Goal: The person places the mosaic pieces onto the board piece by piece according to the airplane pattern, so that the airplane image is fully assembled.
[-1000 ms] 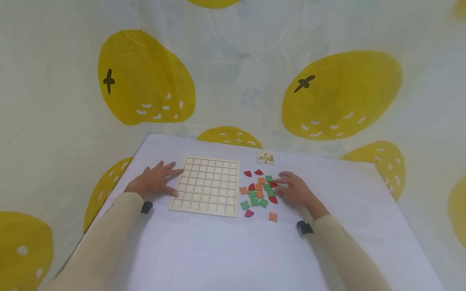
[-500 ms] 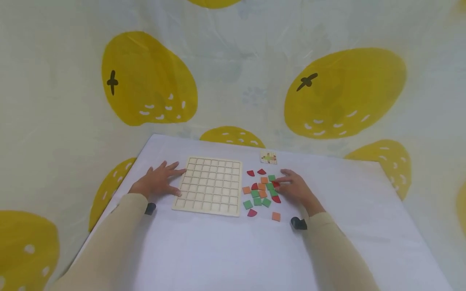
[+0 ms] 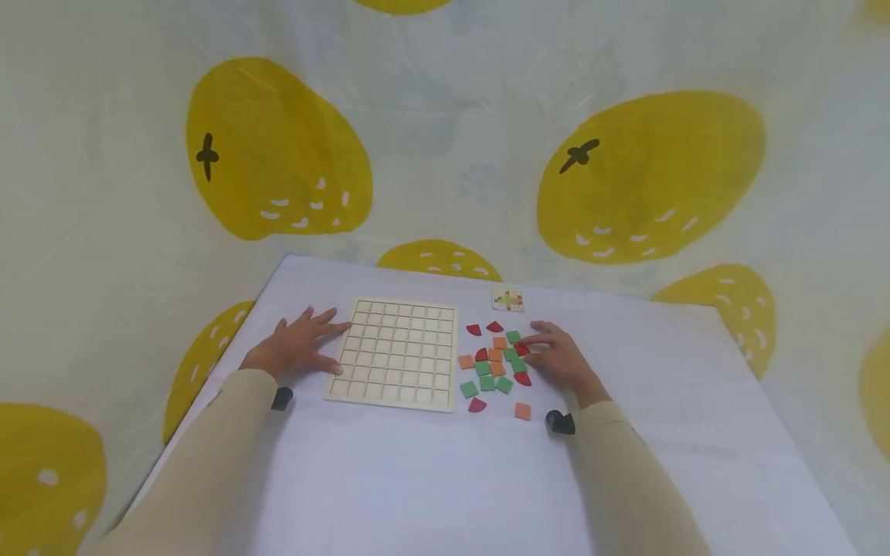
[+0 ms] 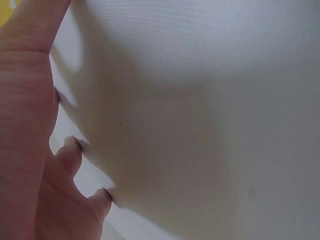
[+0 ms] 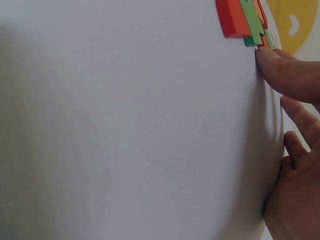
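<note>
A pale wooden grid board (image 3: 392, 359) lies on the white table with bare squares. My left hand (image 3: 295, 345) rests at its left edge, fingers spread, with thumb and index finger touching the rim. Right of the board lies a loose group of flat tiles: green squares (image 3: 487, 383), orange squares (image 3: 523, 411) and red quarter-circles (image 3: 477, 405). My right hand (image 3: 562, 361) lies at the right side of this group, its fingertips at a red quarter-circle tile (image 3: 522, 350). In the right wrist view, the thumb (image 5: 275, 67) meets the edge of the tiles.
A small square card (image 3: 508, 299) with a coloured pattern on a grid lies behind the tiles. The white table (image 3: 417, 479) reaches back to a hanging cloth (image 3: 459, 139) printed with big yellow fruit shapes. A black wrist camera (image 3: 560, 422) sits under the right sleeve.
My right wrist and forearm have shifted a little to the left while the fingertips stay by the red tile. The left hand and the board keep their places; the head view sways slightly.
</note>
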The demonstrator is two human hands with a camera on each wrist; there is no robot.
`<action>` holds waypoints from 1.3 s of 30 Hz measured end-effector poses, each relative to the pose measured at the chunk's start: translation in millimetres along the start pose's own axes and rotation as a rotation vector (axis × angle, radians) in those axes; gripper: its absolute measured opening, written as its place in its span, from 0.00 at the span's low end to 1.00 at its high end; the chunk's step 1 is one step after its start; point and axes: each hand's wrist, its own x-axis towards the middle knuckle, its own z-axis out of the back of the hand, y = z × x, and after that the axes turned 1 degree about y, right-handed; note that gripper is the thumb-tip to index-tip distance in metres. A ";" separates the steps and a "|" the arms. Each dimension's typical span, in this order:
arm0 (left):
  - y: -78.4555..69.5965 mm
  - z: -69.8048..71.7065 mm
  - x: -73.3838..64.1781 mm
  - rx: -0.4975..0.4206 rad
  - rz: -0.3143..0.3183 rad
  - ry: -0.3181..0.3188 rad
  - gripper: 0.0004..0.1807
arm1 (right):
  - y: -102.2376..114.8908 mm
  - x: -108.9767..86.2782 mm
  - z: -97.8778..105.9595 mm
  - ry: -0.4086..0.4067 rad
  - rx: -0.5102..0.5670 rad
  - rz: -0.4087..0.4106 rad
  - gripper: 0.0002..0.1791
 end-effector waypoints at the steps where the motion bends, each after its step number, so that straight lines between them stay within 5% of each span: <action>1: 0.2 0.0 -0.3 -0.004 0.005 0.003 0.58 | 1.3 -0.1 -1.5 -0.005 -0.001 0.000 0.21; 13: 1.0 -1.1 -0.8 -0.005 0.009 -0.008 0.57 | 4.0 1.2 -14.1 -0.093 0.017 0.007 0.20; 28: -1.0 -2.7 -4.5 -0.026 0.016 -0.026 0.56 | 2.9 3.3 -13.4 -0.122 -0.103 0.066 0.18; 39: -0.8 -2.8 -2.9 -0.038 0.009 -0.011 0.57 | 21.6 -1.8 -12.6 -0.166 -0.101 0.090 0.18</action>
